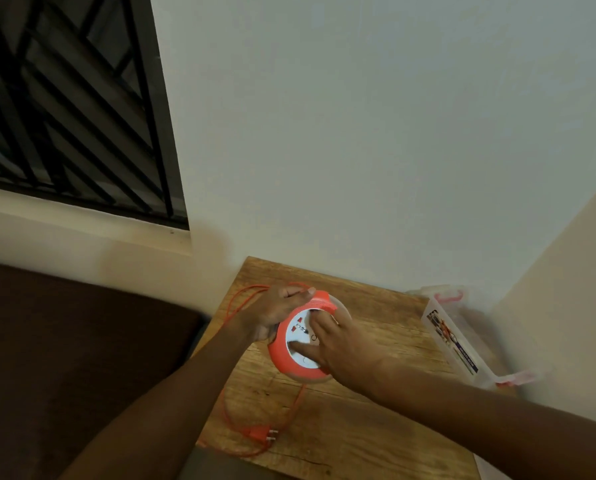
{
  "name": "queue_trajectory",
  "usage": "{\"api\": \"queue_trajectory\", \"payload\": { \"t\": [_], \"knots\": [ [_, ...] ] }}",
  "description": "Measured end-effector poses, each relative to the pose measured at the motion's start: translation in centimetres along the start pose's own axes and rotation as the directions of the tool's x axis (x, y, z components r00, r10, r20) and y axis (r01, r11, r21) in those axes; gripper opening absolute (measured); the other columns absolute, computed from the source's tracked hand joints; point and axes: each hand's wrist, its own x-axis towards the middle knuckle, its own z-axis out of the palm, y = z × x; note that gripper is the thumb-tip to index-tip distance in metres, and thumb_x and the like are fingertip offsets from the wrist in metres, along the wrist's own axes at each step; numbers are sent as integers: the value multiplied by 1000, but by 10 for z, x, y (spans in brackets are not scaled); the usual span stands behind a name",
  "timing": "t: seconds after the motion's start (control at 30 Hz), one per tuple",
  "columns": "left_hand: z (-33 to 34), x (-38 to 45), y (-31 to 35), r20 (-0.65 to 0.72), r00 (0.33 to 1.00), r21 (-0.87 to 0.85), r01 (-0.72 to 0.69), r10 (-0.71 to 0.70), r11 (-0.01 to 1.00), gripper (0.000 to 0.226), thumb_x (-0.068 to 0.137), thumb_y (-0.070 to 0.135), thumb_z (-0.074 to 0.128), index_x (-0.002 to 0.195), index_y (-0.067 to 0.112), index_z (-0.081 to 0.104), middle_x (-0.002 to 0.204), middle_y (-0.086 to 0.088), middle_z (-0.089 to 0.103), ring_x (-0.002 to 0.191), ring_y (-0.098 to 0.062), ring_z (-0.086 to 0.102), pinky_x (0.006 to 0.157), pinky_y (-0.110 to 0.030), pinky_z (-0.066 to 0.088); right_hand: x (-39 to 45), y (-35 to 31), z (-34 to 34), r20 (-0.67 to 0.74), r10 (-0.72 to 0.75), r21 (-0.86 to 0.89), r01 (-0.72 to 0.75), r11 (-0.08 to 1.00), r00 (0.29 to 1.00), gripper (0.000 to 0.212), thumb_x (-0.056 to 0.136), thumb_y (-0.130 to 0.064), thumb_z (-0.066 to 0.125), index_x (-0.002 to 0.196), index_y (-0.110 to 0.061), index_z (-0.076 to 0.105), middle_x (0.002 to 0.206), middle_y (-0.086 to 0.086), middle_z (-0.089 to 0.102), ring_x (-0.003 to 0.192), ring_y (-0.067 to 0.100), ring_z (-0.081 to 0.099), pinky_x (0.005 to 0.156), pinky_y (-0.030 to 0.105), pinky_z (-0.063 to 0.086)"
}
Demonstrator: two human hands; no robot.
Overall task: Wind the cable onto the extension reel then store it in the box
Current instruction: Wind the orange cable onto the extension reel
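Observation:
An orange extension reel [282, 355] with a white socket face rests on the wooden table [369, 434]. My left hand [277, 310] grips the reel's left rim. My right hand [338, 344] lies on the white face with fingers spread over it. The orange cable [242, 296] loops loose off the table's left edge behind the reel, and another stretch runs from under the reel toward me. It ends in a two-pin plug [262, 435] lying near the front left corner. A clear plastic box [462, 344] with pink clips stands at the table's right.
The table sits in a corner between a white wall and a cream wall. A dark brown cushioned seat [64, 358] lies to the left, below a barred window [64, 98].

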Motion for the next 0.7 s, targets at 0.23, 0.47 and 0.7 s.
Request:
{"api": "queue_trajectory", "payload": {
  "t": [0.23, 0.47, 0.7],
  "knots": [
    [15, -3, -17, -146, 989, -7, -20, 19, 1000, 32, 96, 41, 71, 108, 12, 77, 100, -17, 80, 83, -30, 78, 74, -41, 64, 5, -17, 5, 179, 318, 436, -364, 823, 931, 97, 88, -45, 66, 156, -11, 6, 141, 17, 54, 126, 36, 53, 112, 51, 28],
    [20, -11, -29, -170, 985, -6, 29, -30, 1000, 28, 99, 43, 66, 92, 19, 78, 90, -14, 78, 74, -28, 76, 66, -35, 63, -15, -19, 23, 59, 224, 430, -228, 874, 973, 90, 82, -31, 73, 153, -8, 23, 132, 19, 59, 116, 37, 58, 94, 48, 47],
    [17, -16, -26, -139, 990, 73, 46, -36, 996, 36, 103, 42, 60, 80, 17, 73, 74, -8, 72, 61, -24, 71, 61, -31, 57, -35, -16, 27, -114, -79, 271, 108, 957, 990, 46, 87, -20, 67, 132, -26, 55, 151, 20, 39, 130, 42, 44, 98, 50, 47]
  ]
}}
